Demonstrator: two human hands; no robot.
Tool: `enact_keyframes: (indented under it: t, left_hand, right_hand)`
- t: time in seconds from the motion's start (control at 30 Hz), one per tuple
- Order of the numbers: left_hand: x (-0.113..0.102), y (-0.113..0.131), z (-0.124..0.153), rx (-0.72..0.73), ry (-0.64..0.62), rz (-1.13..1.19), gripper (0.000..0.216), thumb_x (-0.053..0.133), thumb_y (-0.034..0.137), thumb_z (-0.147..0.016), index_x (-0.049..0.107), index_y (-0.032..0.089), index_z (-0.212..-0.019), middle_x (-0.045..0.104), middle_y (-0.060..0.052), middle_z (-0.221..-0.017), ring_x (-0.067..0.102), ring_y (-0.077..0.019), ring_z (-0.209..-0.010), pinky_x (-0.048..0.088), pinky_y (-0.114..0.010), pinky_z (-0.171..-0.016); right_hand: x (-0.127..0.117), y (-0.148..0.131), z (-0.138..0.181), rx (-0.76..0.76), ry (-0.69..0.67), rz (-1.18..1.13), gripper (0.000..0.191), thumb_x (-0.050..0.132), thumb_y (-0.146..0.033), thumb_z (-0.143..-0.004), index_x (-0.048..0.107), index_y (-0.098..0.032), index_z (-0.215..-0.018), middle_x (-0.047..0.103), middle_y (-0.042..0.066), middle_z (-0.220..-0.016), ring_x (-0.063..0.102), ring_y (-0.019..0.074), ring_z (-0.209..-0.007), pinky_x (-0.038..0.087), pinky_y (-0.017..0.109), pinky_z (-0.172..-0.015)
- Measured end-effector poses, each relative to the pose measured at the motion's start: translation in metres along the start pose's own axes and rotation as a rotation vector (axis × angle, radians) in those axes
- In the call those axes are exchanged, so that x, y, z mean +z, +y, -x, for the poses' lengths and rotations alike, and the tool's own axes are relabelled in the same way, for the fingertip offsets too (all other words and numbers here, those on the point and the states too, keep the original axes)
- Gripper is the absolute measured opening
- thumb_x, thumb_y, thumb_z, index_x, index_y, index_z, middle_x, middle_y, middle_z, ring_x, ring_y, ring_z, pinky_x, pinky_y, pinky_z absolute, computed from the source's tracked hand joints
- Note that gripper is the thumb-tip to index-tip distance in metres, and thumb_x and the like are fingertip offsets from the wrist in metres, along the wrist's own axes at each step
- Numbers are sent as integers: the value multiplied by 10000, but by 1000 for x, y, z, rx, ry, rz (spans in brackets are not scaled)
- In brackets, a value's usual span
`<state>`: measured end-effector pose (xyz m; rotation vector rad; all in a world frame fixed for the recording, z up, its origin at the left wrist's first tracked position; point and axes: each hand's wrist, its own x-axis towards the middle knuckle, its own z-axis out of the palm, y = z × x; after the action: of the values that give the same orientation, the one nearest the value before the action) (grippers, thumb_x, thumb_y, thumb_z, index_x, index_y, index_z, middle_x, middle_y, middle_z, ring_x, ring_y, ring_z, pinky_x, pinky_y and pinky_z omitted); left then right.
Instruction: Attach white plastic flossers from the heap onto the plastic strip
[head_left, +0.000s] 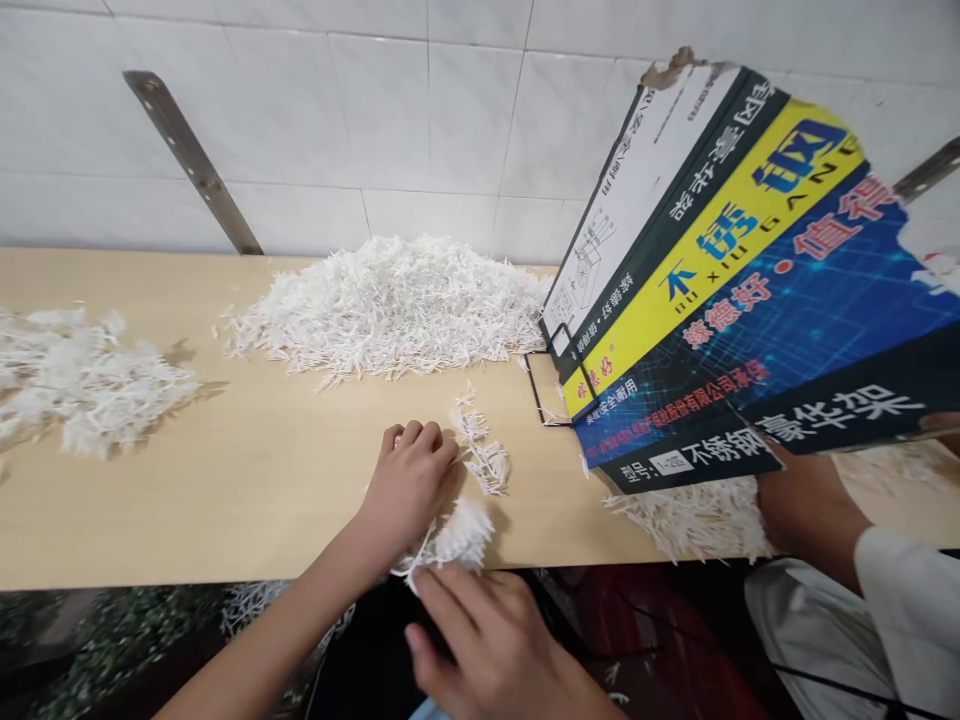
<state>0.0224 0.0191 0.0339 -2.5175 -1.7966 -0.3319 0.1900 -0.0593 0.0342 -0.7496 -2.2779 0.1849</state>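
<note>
My left hand (411,482) rests on the tabletop with its fingers curled down. Whatever they close on is hidden beneath the knuckles. A bunch of feathery white strands (463,535) lies at the table's front edge, between my two hands. Below it is my right hand (491,640), fingers stretched toward the bunch and fingertips at its near end, the thumb apart from them. Just right of my left fingers lies a small trail of white sprigs (480,450). Behind them a large heap of short white pieces (405,305) spreads along the wall.
More white sprigs (97,385) lie at the left. A printed cardboard box panel (720,290) stands upright at the right, with a black wire frame (534,390) at its base. Beyond it show a co-worker's hand (814,510) and white strands (697,515). Wall brackets (191,160) are behind.
</note>
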Motion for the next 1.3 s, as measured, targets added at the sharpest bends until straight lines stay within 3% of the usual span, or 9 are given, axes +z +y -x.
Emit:
enact_keyframes:
  t: [0.1, 0.23, 0.43, 0.53, 0.7, 0.83, 0.97, 1.13, 1.3]
  left_hand:
    - [12, -1, 5, 102, 35, -16, 298, 559, 78, -902, 649, 201, -1158, 668, -105, -1096, 573, -294, -1023, 394, -488, -993]
    - [16, -5, 9, 130, 18, 27, 511, 535, 8, -811, 607, 207, -1277, 664, -117, -1107, 555, -312, -1020, 381, -495, -973]
    - [15, -21, 17, 53, 48, 231, 726, 451, -21, -794, 486, 263, -1461, 640, -86, -1062, 552, -280, -996, 387, -462, -965]
    - [4, -42, 23, 34, 5, 339, 653, 392, 4, -882, 513, 279, -1462, 646, -69, -1056, 568, -253, -992, 404, -442, -977]
    - [-46, -75, 24, 55, -169, 438, 345, 471, 327, -1039, 658, 304, -1328, 607, -75, -1385, 568, -288, -1245, 441, -433, -1046]
    - [-70, -69, 11, -107, 105, 400, 346, 505, 483, -1031, 728, 251, -1157, 667, -92, -1313, 578, -322, -1264, 442, -498, -1088]
    - [-45, -45, -8, -209, 457, 698, 292, 476, 411, -1050, 638, 232, -1214, 682, -108, -1234, 634, -258, -1178, 518, -431, -1023]
    - [0, -42, -23, -232, 409, 941, 596, 748, 441, -882, 501, 259, -1394, 553, -134, -1429, 583, -257, -1240, 538, -370, -958]
    - [2, -52, -23, -344, 256, 1072, 306, 624, 495, -966, 685, 195, -978, 669, -36, -860, 594, -169, -775, 477, -300, -704]
  right_hand:
    - [-29, 29, -6, 184, 189, 11, 234, 527, -111, -972, 631, -183, -1168, 765, 56, -895, 711, 166, -769, 526, 280, -725]
    - [-36, 81, -36, 478, 182, 17, 187, 497, -177, -996, 679, -208, -1030, 734, 68, -921, 644, 155, -684, 511, 281, -698]
    - [-4, 122, -85, 447, -229, -277, 561, 632, -132, -827, 610, -244, -1376, 646, 95, -1349, 661, 199, -1024, 518, 306, -837]
    - [8, 131, -102, 318, -394, -538, 464, 614, -110, -839, 694, -252, -1273, 739, 39, -1152, 649, 146, -855, 480, 249, -724]
    - [33, 128, -118, 337, -397, -703, 179, 611, -185, -883, 767, -184, -970, 733, -2, -802, 585, 113, -649, 427, 228, -633]
    - [52, 123, -121, 482, -301, -845, 153, 660, -300, -872, 735, -169, -848, 646, -20, -664, 563, 115, -589, 424, 231, -585]
    - [57, 126, -120, 651, -215, -1037, 255, 717, -429, -840, 718, -177, -870, 638, -8, -668, 558, 128, -548, 466, 256, -547]
    - [59, 131, -118, 686, -20, -1008, 271, 725, -449, -838, 727, -183, -889, 700, 33, -783, 616, 161, -642, 502, 275, -594]
    - [57, 131, -116, 609, 26, -832, 232, 670, -413, -898, 724, -187, -897, 686, 26, -796, 592, 161, -690, 461, 268, -629]
